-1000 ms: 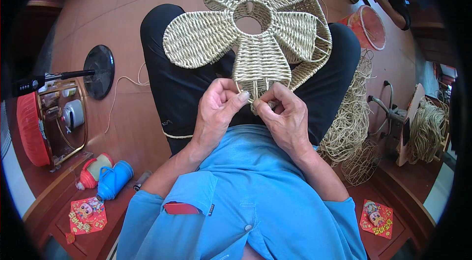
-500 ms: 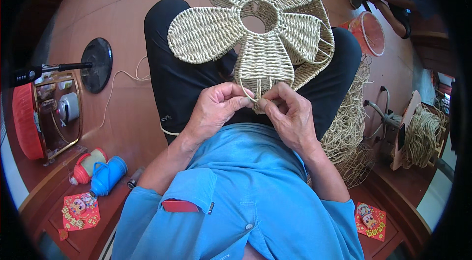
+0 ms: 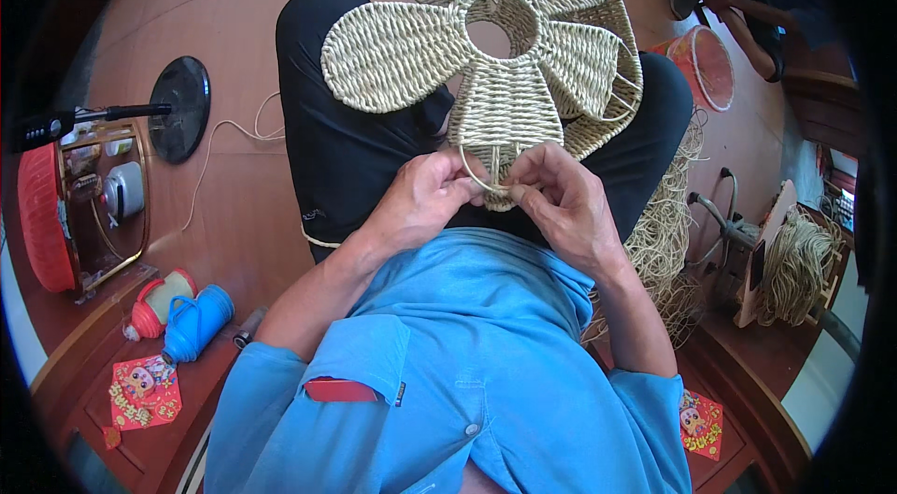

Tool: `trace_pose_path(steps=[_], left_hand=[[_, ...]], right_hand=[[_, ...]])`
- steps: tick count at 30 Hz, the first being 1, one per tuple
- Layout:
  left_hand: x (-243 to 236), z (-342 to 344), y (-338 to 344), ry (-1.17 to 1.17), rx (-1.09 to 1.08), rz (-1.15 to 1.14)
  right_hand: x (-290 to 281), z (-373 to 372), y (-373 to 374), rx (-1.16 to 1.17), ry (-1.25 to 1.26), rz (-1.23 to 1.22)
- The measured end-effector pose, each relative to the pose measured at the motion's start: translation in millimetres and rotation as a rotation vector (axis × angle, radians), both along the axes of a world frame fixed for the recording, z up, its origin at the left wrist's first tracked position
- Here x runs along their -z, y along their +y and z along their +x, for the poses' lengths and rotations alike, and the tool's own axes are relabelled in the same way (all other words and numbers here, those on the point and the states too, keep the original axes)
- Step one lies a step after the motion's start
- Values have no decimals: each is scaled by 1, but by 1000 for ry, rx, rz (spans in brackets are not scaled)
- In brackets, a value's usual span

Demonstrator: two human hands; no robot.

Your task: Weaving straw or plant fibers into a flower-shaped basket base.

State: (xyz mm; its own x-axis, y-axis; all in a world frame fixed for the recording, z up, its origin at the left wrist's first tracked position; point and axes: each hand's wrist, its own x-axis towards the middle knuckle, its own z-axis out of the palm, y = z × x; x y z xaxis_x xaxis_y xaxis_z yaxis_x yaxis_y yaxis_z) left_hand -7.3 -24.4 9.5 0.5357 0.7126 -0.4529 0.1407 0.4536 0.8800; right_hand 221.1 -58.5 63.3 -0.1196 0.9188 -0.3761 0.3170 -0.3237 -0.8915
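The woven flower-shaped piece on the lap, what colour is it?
Pale straw beige, a natural fibre tone; the woven flower-shaped piece shows best in the head view.

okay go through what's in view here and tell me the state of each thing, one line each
woven flower piece: flat on the lap, near petal unfinished, bare wire loop showing
left hand: pinching the petal's end
right hand: pinching the same end
blue bottle: lying on its side
loose straw cord: piled beside the right leg

A single head-worn fisheye view looks steeply down over the person's chest and lap, close above the hands (image 3: 495,200) at picture centre. The floor (image 3: 234,17) curves toward the dark rim, where details are probably too warped to judge.
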Motion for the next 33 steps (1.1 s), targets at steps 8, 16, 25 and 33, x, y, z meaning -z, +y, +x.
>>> trace_pose_path(steps=[8,16,25,33], left_hand=[[12,4,0,-138,-10,-16],[12,12,-14,-313,-245,-92],[-8,7,-19,-248,-178,-281],[-27,6,-19,-251,-190,-327]], right_hand=[[-35,0,9,-99,-176,-137],[-42,13,26,-435,-477,353],[-52,10,63,-797,-555,320],[-44,13,72,-849,-434,330]])
